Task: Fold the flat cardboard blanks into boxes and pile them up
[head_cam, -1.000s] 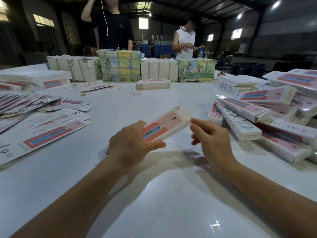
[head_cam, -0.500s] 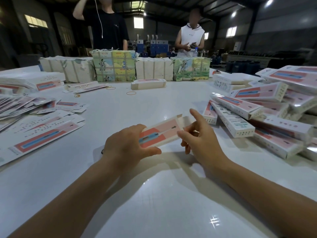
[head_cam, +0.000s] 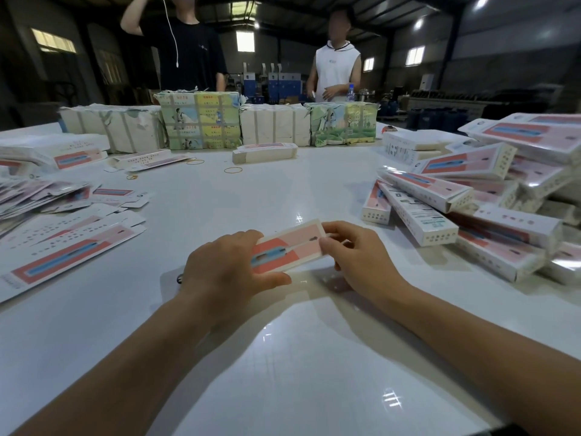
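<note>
- Pile of folded boxes fills the right of the frame; loose flat blanks remain at left on the worktop, so plenty is left.
- Box at centre, held above the worktop, looks near closed.
- Left hand fingers grip its near end; right hand fingers pinch the far end flap.

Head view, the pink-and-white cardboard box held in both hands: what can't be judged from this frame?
- Pink-and-white cardboard box, head view: its left end is covered by the left hand, its right end flap by the right hand, so flap closure cannot be told.
- Small print on the white flat blanks: too small and blurred.
- Pile of folded boxes: cut off by the right edge.
</note>
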The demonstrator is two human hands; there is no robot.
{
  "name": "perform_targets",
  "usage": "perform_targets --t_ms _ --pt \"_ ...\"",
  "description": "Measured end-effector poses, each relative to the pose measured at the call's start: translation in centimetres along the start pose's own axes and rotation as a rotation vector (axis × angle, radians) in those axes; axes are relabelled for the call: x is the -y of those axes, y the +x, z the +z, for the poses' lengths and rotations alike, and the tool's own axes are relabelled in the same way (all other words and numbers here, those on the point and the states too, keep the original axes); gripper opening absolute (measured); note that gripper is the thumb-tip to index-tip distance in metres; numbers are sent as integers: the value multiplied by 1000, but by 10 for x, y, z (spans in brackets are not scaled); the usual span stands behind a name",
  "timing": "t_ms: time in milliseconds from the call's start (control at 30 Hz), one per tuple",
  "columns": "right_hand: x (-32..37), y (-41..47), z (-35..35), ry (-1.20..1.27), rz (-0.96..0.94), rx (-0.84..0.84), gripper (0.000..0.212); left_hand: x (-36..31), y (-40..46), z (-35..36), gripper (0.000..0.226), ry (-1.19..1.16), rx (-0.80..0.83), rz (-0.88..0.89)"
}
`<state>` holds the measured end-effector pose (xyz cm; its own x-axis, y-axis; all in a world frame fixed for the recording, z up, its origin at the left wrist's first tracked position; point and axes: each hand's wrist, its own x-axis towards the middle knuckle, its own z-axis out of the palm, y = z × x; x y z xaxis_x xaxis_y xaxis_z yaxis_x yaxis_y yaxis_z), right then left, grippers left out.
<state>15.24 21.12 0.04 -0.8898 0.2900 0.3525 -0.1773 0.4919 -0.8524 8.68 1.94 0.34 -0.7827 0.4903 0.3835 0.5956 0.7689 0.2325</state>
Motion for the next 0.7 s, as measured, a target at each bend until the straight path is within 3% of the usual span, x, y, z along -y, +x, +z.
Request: perform_targets --t_ms 100,167,233,267,333,367,400,467,600,700 --pt "3 2 -4 -177 -53 -101 21 -1 0 -1 68 -19 -4 -12" --pt "1 6 -9 -187 -10 -167 56 -3 0 -2 71 -43 -19 -15" --pt "3 11 -11 143 220 -119 90 -4 -1 -2 73 -80 -30 -16" --pt "6 12 -10 426 366 -68 95 -5 -1 -2 72 -92 -29 -15" --pt "10 13 -7 880 558 56 69 -7 -1 0 69 -96 -19 -8" --pt "11 13 -7 919 566 74 45 -7 -1 1 67 -90 -10 0" --pt "11 12 -6 865 528 63 26 -8 -1 1 68 -86 1 7" --pt "9 6 -5 622 333 26 10 -8 -1 2 71 -92 13 17" --pt "8 -6 0 -298 -125 9 21 -9 -3 4 72 -9 -10 25" --pt "6 -9 7 -460 -228 -22 23 -11 -4 6 72 31 -42 19"
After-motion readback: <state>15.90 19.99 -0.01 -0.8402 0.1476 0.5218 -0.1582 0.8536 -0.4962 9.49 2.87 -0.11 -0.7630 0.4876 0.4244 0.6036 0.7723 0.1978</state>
